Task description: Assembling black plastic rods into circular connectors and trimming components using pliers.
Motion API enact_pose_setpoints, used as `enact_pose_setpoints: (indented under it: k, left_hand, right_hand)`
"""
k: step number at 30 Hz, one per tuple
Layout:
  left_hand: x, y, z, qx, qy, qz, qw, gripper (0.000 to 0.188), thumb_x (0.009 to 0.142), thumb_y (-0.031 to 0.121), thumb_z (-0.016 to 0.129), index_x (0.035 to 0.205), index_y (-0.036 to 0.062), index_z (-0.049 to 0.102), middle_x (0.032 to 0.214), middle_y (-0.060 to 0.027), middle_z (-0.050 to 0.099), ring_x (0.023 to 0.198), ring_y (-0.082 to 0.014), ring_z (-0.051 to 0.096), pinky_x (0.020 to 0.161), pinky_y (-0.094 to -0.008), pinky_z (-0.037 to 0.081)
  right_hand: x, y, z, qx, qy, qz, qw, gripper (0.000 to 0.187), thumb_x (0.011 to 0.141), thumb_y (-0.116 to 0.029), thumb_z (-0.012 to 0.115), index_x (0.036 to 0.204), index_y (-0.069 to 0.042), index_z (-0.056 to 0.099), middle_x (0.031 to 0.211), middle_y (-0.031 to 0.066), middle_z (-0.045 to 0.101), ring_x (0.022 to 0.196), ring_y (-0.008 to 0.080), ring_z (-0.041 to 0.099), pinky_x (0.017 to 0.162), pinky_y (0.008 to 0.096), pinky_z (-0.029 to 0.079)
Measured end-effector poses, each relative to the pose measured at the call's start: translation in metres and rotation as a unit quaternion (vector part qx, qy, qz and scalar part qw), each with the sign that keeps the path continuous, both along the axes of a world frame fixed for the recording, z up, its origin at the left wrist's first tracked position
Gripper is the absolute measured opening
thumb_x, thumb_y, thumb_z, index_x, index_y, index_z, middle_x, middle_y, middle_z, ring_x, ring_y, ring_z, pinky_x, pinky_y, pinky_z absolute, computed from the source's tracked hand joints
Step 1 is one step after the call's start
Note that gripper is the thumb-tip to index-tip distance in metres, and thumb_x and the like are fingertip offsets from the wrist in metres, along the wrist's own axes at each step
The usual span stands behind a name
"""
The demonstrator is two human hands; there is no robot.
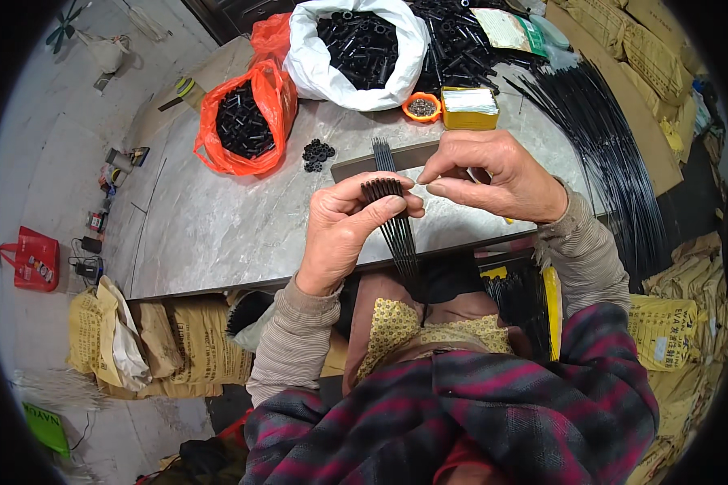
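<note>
My left hand (333, 230) is closed around a bundle of thin black rods (399, 238), fanned side by side, their blunt ends showing above the thumb. The rods' lower part runs down past the table edge toward my lap. Just to the right, my right hand (505, 174) is closed in a pinch, thumb and forefinger close to the left fingertips; whatever lies between them is too small to make out. Behind the hands a grey bar (356, 167) lies on the table, with thin dark rod tips (382, 149) crossing it.
An orange dish (409, 115) of small metal pieces stands beside a yellow box (471, 121). A white bag (301, 61) and a red bag (277, 153) hold black tubes. Black rings (317, 152) lie nearby. Long black rods (615, 153) spread over the table's right side.
</note>
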State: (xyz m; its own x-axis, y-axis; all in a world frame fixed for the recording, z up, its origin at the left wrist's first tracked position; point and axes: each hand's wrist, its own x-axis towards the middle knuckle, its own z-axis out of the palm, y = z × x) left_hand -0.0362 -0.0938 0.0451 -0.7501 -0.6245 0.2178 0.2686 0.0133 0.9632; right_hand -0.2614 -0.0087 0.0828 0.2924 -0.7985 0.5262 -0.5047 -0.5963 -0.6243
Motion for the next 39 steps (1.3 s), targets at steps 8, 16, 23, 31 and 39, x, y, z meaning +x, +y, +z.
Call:
enact_pose_setpoints:
  k: [8, 16, 23, 31, 39]
  left_hand:
    - [0.000, 0.000, 0.000, -0.010, 0.003, 0.000, 1.000, 0.019, 0.094, 0.001, 0.064, 0.112, -0.0042, 0.068, 0.095, -0.0133, 0.074, 0.090, -0.0189, 0.072, 0.084, -0.0306, 0.058]
    - [-0.001, 0.004, 0.002, -0.012, -0.013, 0.040, 0.999, 0.022, 0.091, 0.000, 0.066, 0.112, -0.0066, 0.068, 0.093, -0.0144, 0.073, 0.086, -0.0219, 0.071, 0.084, -0.0336, 0.057]
    - [0.001, 0.002, 0.000, -0.006, -0.009, 0.037, 0.999, 0.021, 0.092, 0.001, 0.066, 0.111, -0.0066, 0.069, 0.092, -0.0143, 0.073, 0.086, -0.0213, 0.071, 0.084, -0.0329, 0.057]
    - [0.001, 0.002, 0.002, -0.019, -0.029, 0.034, 0.999, 0.017, 0.090, 0.002, 0.067, 0.105, -0.0056, 0.071, 0.089, -0.0131, 0.073, 0.084, -0.0193, 0.070, 0.081, -0.0305, 0.056]
    - [0.000, 0.002, 0.004, -0.028, -0.030, 0.032, 0.999, 0.015, 0.090, 0.003, 0.068, 0.102, -0.0057, 0.071, 0.088, -0.0133, 0.073, 0.083, -0.0186, 0.070, 0.081, -0.0307, 0.056]
  right_hand:
    - [0.005, 0.002, 0.003, 0.020, -0.010, -0.009, 1.000, 0.010, 0.088, -0.003, 0.070, 0.097, 0.000, 0.071, 0.080, 0.0040, 0.065, 0.067, 0.0110, 0.057, 0.057, 0.0269, 0.043]
    - [0.015, 0.008, 0.005, 0.066, -0.051, -0.041, 0.996, 0.008, 0.090, -0.006, 0.070, 0.095, 0.000, 0.071, 0.079, 0.0013, 0.066, 0.065, 0.0046, 0.054, 0.054, 0.0218, 0.041]
    - [0.017, 0.005, 0.000, 0.084, -0.084, -0.039, 0.992, 0.010, 0.091, -0.007, 0.071, 0.098, 0.000, 0.072, 0.081, 0.0015, 0.066, 0.066, 0.0032, 0.054, 0.055, 0.0212, 0.041]
    - [0.012, -0.006, -0.004, 0.073, -0.108, 0.022, 0.991, 0.014, 0.091, -0.007, 0.072, 0.102, 0.001, 0.073, 0.086, 0.0027, 0.069, 0.073, 0.0063, 0.060, 0.063, 0.0223, 0.047]
    - [0.006, -0.012, 0.007, 0.113, -0.099, 0.057, 0.987, 0.018, 0.091, -0.009, 0.071, 0.108, -0.002, 0.073, 0.086, 0.0001, 0.068, 0.072, 0.0033, 0.056, 0.061, 0.0202, 0.043]
